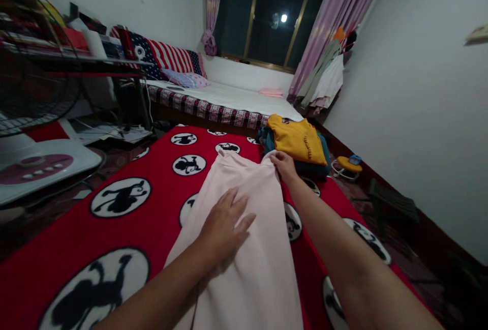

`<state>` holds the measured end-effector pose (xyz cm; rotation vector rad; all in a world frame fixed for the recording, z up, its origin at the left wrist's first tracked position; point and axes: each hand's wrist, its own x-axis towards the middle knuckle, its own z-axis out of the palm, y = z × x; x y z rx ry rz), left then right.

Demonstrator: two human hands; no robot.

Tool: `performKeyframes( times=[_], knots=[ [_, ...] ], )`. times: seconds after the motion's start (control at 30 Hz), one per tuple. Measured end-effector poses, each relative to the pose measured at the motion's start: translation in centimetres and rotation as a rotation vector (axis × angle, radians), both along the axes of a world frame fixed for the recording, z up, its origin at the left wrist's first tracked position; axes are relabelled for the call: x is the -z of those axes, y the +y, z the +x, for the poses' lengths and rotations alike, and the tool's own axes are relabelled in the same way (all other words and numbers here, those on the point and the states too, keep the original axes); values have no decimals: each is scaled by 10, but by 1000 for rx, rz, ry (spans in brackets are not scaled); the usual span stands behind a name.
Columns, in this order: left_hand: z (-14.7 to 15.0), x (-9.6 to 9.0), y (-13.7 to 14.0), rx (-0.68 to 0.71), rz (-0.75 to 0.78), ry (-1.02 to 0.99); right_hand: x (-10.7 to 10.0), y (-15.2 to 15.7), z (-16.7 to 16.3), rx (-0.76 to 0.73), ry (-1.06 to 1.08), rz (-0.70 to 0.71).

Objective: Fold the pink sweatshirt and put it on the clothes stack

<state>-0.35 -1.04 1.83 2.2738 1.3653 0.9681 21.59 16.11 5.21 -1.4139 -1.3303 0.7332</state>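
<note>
Pink garment (247,248), one piece, is spread lengthwise on the red blanket (160,187); its near end is cut off by the frame's lower edge. Two hands are seen. The left hand (224,228) is laid flat on the cloth with fingers spread, gripping nothing. The right hand (284,165) is closed on the far right corner, its fingertips hidden. One yellow shirt (297,139) tops a partly hidden pile at the far right.

garment (247,248) on blanket (152,208), clothes pile (297,142) behind
</note>
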Motion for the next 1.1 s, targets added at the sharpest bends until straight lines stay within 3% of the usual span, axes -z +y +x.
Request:
performKeyframes(
  times=[0.13, 0.23, 0.37, 0.43, 0.5, 0.57, 0.73, 0.87, 0.97, 1.1],
  knots=[
    [-5, 2, 2, -85, -7, 175, 20, -1, -5, -18, -101, -17],
    [-7, -1, 3, -122, 17, 158, 15, -14, -7, -8, -209, -4],
    [-16, -4, 15, -174, -3, 63, 2, -56, -21, 8, -577, 238],
    [-22, -1, 23, -148, -51, -14, 6, -80, -30, -152, -734, 363],
    [-28, 2, 32, -121, -92, -110, 18, -97, -38, -353, -790, 390],
    [-32, 6, 40, -115, -118, -192, 31, -106, -42, -442, -828, 358],
    [-36, 10, 42, -122, -143, -252, 43, -123, -48, -416, -911, 205],
    [-38, 10, 25, -140, 21, -177, 37, -178, -48, -468, -965, 64],
    [-41, 1, -4, -10, 104, -84, 34, -231, -43, -575, -892, 26],
    [-48, -29, -60, 431, 5, -3, 29, -292, -37, -680, -664, 3]
  ],
)
